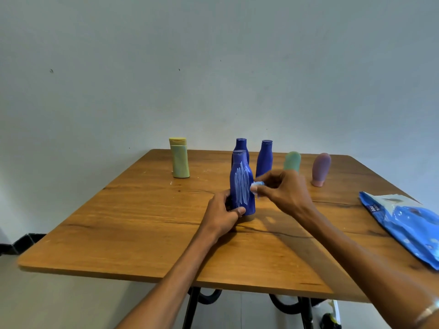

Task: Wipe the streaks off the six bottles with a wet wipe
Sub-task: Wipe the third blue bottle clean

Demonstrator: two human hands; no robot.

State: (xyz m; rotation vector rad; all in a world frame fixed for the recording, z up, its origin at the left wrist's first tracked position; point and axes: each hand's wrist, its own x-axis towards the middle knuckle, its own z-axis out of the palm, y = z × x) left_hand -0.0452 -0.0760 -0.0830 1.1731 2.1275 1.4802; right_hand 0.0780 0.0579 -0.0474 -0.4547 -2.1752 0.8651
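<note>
Plain pale wall behind; wooden table (133, 233) on dark metal legs, pushed against it. Five bottles stood along the far edge: yellow bottle (180, 159) toward the far left corner, two blue bottles (264, 157) mid-edge, a green bottle (292, 161) and a pink bottle (321, 169) toward the far right corner. The sixth, the streaked blue bottle (241, 186), stood upright near the table's middle, white scribbled streaks covering its near face. Blue wipes pack (403, 224) lay at the right edge.

Left hand (224, 216) gripped the streaked bottle's base, fingers curled round it, thumb across the front. Right hand (282, 188) pinched a small bunched wet wipe (256, 185) at the fingertips, touching or just beside the bottle's right flank at mid-height; contact could not be told.

Judgement: first bottle in hand, wiping barely begun, since the streaks looked whole. Whether the other five carried streaks could not be told. Next move called for firm strokes across the marked face, base held steady against tipping.
</note>
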